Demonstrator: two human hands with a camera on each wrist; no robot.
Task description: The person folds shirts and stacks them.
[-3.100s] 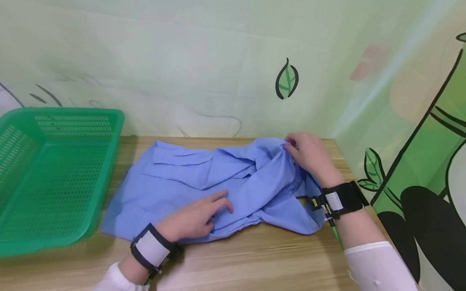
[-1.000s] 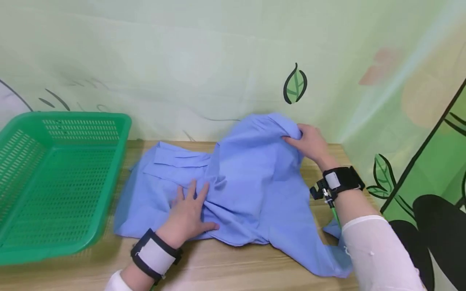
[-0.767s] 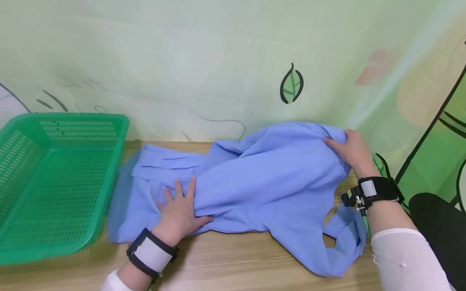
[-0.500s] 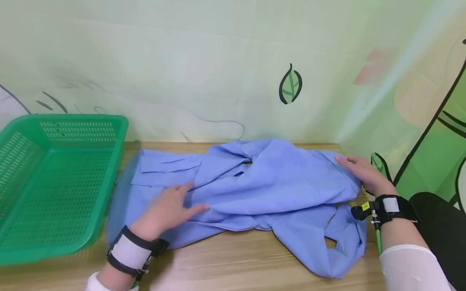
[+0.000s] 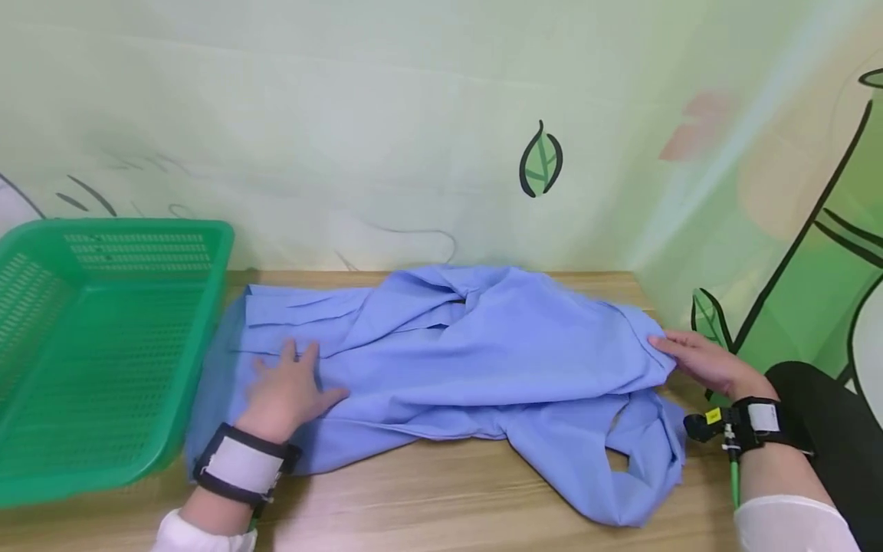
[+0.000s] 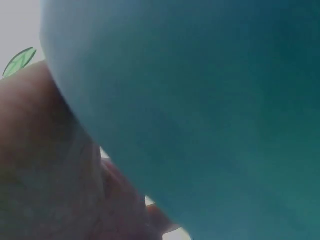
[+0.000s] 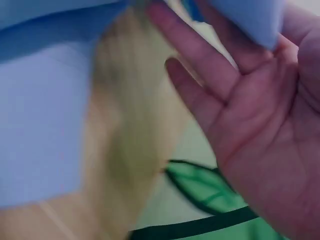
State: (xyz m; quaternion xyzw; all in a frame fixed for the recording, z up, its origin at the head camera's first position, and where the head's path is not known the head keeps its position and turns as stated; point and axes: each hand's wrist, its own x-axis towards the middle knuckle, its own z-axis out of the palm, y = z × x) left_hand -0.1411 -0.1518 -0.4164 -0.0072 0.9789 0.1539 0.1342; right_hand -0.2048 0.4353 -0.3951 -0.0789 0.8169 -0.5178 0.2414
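Observation:
A blue long-sleeved shirt (image 5: 510, 345) lies folded lengthwise and wrinkled across the wooden table in the head view. At its right end, my right hand (image 5: 704, 360) pinches the edge, thumb on top and fingers underneath. The right wrist view has the shirt's corner (image 7: 250, 20) between that thumb and the fingers, with the lower fingers (image 7: 195, 90) extended. My left hand (image 5: 283, 391) rests on the left part of the shirt, its fingers spread. Blurred blue-green cloth fills most of the left wrist view beside that hand. One sleeve (image 5: 614, 475) loops toward the front right.
A green plastic basket (image 5: 182, 368) stands at the left, right beside the shirt's left end. Behind the table (image 5: 441, 498) rises a pale green printed wall (image 5: 359, 138), and another printed panel (image 5: 793, 253) borders the right side.
My right hand lifted the shirt's right part, drew it rightward and lowered it flat, keeping its edge. My left hand spread out on the cloth and slid left.

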